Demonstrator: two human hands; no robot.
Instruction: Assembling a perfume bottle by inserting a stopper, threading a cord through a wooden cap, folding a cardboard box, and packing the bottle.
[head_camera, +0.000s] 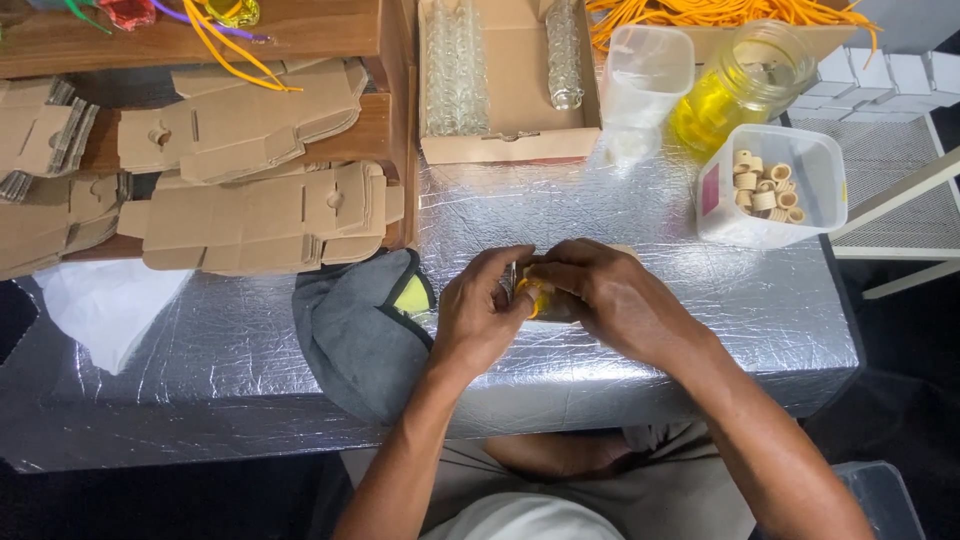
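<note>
Small yellow-filled bottle (535, 295): pinched between left hand (478, 315) and right hand (610, 295); keep upright, grip steady over foil-covered table (250, 340)

Bare foil tabletop (560, 200) between hands (545, 295) and carton (510, 140); cloth (355, 330) crowds left.

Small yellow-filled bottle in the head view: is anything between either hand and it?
Nothing visible. Both the left hand and right hand already close around the small bottle over the foil-covered table. The grey cloth lies to the left, apart from the grip. The fingers hide most of the bottle.
</note>
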